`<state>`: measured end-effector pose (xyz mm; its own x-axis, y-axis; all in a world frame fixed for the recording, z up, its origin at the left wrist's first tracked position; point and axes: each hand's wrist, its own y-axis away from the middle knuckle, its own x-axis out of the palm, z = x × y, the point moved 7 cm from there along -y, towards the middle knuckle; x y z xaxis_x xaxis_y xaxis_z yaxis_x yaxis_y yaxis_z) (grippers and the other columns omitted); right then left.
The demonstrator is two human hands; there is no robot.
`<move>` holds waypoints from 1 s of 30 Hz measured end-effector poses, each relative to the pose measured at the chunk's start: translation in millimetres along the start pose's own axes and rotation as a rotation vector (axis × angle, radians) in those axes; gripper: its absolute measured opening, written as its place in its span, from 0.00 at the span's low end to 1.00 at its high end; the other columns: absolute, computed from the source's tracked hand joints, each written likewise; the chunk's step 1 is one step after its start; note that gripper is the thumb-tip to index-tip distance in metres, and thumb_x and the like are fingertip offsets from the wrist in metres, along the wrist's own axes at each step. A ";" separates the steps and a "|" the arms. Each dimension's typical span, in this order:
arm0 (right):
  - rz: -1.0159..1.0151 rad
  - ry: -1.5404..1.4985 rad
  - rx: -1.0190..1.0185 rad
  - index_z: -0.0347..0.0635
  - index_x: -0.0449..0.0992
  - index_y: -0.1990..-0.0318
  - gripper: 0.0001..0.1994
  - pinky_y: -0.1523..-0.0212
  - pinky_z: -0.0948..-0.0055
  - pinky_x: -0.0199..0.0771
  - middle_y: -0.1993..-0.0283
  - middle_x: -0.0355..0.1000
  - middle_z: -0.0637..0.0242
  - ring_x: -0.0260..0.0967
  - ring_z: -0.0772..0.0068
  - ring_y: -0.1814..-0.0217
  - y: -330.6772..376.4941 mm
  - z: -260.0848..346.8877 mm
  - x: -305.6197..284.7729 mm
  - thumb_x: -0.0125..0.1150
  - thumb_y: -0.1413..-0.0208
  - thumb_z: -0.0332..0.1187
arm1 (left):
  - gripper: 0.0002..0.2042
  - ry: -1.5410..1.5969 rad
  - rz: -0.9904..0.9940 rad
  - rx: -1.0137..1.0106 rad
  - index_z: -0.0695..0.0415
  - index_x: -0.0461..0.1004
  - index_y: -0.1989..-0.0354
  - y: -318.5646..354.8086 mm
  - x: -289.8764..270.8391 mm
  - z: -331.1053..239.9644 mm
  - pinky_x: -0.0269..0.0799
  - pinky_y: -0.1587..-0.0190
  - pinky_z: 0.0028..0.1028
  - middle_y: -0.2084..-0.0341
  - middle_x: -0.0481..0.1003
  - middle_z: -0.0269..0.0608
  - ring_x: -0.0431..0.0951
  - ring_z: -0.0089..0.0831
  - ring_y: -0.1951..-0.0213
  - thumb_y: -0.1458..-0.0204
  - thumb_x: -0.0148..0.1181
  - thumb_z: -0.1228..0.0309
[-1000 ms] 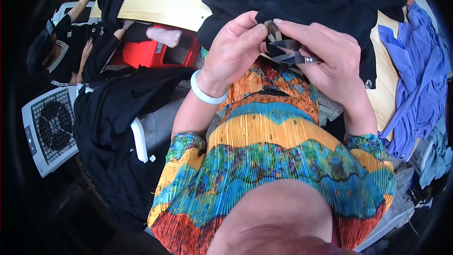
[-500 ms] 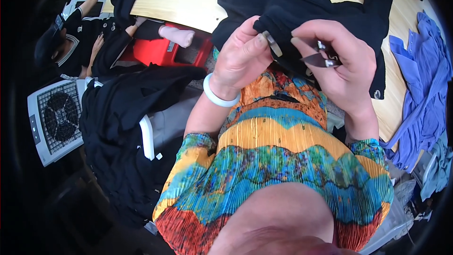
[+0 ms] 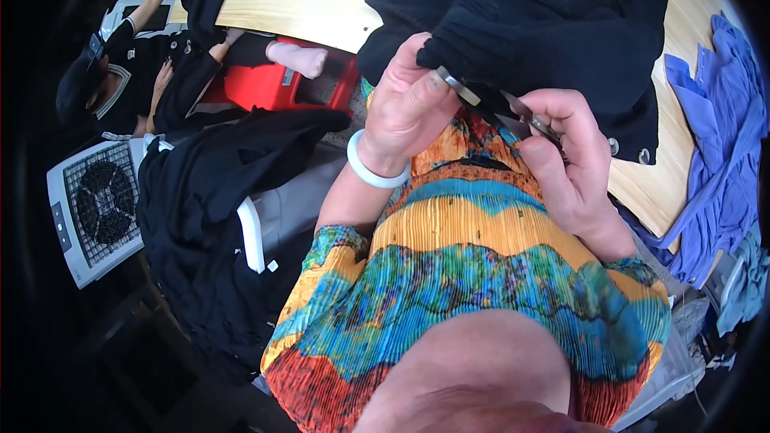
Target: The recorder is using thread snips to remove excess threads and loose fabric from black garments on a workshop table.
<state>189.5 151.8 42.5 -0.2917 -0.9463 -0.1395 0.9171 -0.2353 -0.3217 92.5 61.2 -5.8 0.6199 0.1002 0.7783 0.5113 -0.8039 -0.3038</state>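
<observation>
The left hand [image 3: 403, 104] pinches one ribbed black garment [image 3: 521, 44] and one glossy disc [image 3: 460, 87]; toward four o'clock, the right hand [image 3: 576, 162] grasps one pointed metal cutter [image 3: 541, 125].

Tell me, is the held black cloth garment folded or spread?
Spread, though rumpled: the garment lies across the pale wooden table, one edge in the left hand.

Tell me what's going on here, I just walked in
A person is holding the edge of a black garment in the left hand, with a round, button-like disc by the thumb. The right hand holds small dark snips, their blades pointing toward the disc; whether they touch it is hard to tell. The rest of the garment lies over a wooden table, with purple clothing at the right. Off to the left is a co-worker in black.
</observation>
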 end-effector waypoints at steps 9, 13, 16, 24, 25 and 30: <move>-0.016 0.007 0.017 0.34 0.66 0.63 0.09 0.81 0.86 0.58 0.80 0.66 0.71 0.60 0.86 0.82 4.3 -7.4 2.7 0.55 0.49 0.30 | 0.14 -0.107 0.006 0.071 0.59 0.64 0.53 1.4 9.4 -0.9 0.62 0.50 0.28 0.59 0.70 0.41 0.69 0.29 0.55 0.50 0.51 0.78; -0.002 -0.011 0.045 0.35 0.66 0.64 0.09 0.82 0.85 0.57 0.80 0.66 0.71 0.60 0.86 0.83 3.5 -7.3 6.0 0.55 0.49 0.31 | 0.12 -0.127 -0.012 0.095 0.61 0.65 0.56 3.8 10.2 -3.3 0.62 0.50 0.28 0.60 0.70 0.42 0.69 0.29 0.56 0.50 0.51 0.78; -0.002 0.023 0.016 0.35 0.67 0.64 0.09 0.82 0.85 0.57 0.80 0.66 0.71 0.60 0.85 0.83 2.4 -5.1 5.2 0.55 0.49 0.31 | 0.10 -0.142 0.048 0.112 0.61 0.66 0.58 1.7 15.3 -4.8 0.63 0.52 0.27 0.61 0.70 0.42 0.69 0.29 0.57 0.50 0.51 0.78; 0.020 0.154 -0.031 0.34 0.68 0.66 0.08 0.83 0.84 0.58 0.81 0.66 0.70 0.62 0.84 0.84 -6.9 1.9 4.9 0.57 0.52 0.28 | 0.09 -0.218 0.048 0.117 0.62 0.66 0.60 3.5 11.5 -5.9 0.64 0.54 0.26 0.62 0.70 0.43 0.69 0.28 0.58 0.50 0.51 0.78; 0.018 0.179 -0.041 0.34 0.68 0.67 0.08 0.83 0.84 0.58 0.82 0.66 0.69 0.62 0.83 0.84 -7.4 2.8 5.4 0.58 0.53 0.27 | 0.09 -0.217 0.047 0.117 0.62 0.66 0.60 3.9 11.1 -5.8 0.64 0.54 0.26 0.62 0.70 0.43 0.69 0.28 0.58 0.50 0.51 0.78; -0.055 0.115 -0.026 0.34 0.69 0.67 0.06 0.82 0.86 0.59 0.81 0.67 0.71 0.62 0.86 0.82 -4.7 -0.9 8.2 0.57 0.52 0.25 | 0.11 -0.160 0.025 0.097 0.60 0.64 0.56 8.3 4.2 -1.4 0.64 0.54 0.27 0.60 0.69 0.42 0.70 0.28 0.58 0.49 0.49 0.78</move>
<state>182.6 145.3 42.0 -0.3716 -0.9002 -0.2272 0.8921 -0.2784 -0.3560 98.5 54.1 -4.2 0.7158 0.1791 0.6749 0.5449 -0.7477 -0.3795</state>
